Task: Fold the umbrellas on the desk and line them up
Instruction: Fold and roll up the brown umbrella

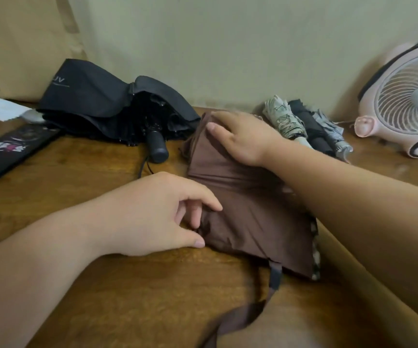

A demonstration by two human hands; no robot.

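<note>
Head view: my left hand (157,214) pinches pleat of brown fabric umbrella (248,209); right hand (243,139), fingers straight, presses canopy flat. Best: align pleats, roll tight.

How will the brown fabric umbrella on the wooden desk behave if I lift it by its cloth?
The brown fabric umbrella would probably sag: its cloth creases under the right hand. Its loose dark strap would likely dangle. Lying flat, it seems unlikely to roll.
</note>
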